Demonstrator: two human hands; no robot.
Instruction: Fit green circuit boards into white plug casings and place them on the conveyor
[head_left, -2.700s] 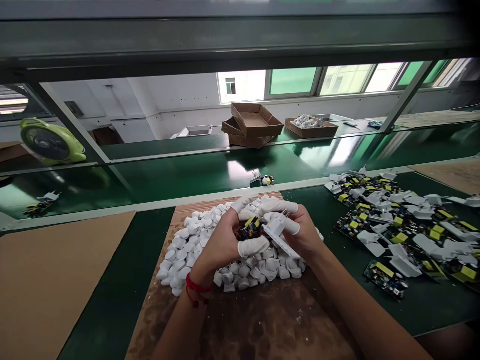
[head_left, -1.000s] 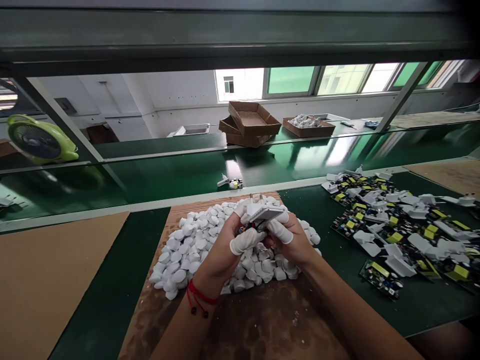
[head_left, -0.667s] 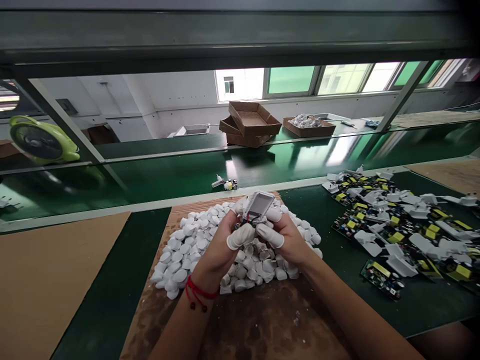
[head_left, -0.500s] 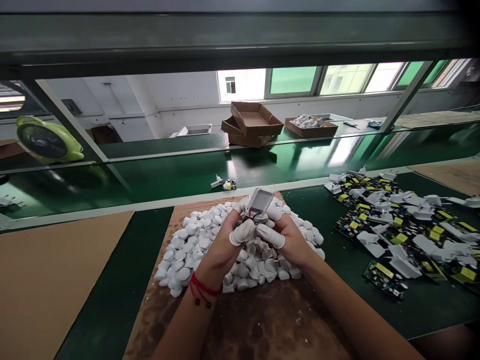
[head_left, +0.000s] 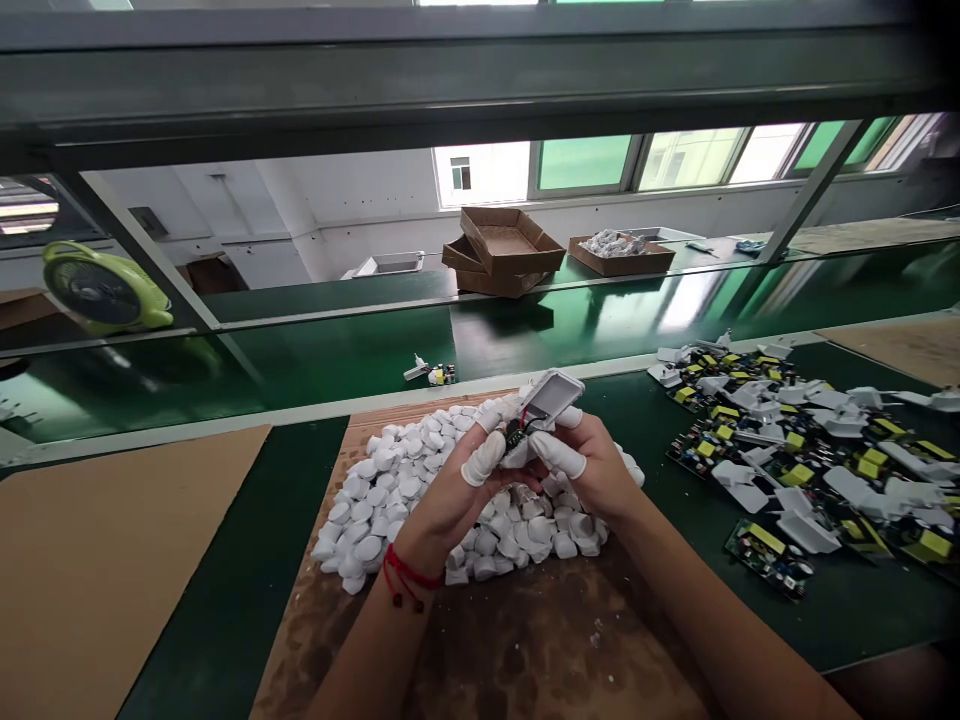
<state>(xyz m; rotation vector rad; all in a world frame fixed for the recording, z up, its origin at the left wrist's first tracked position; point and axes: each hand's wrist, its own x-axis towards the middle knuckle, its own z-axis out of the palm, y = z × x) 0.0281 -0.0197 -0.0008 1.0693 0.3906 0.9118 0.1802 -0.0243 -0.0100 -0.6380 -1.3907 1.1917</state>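
Both my hands, with white finger cots on several fingertips, meet over a heap of white putty lumps (head_left: 375, 500). My left hand (head_left: 457, 490) is closed on a small circuit board (head_left: 515, 436) with a red wire. A white plastic plug housing (head_left: 553, 396) joined to it sticks up, tilted, its hollow side facing me. My right hand (head_left: 600, 465) pinches the same assembly from the right, its thumb against the board's white lower part. The fingers hide much of the board. Beneath the heap lies a stained brown board (head_left: 525, 650).
To the right, many circuit boards with white housings (head_left: 814, 460) are piled on the green table. One similar board (head_left: 441, 374) lies on the green conveyor belt (head_left: 337, 350). Behind are stacked cardboard trays (head_left: 502, 250), a tray of white lumps (head_left: 619, 262) and a green fan (head_left: 105, 290).
The housing between my hands has moved right and tilted over, and more of the circuit board shows. My right hand has shifted slightly right. The board on the belt has moved left.
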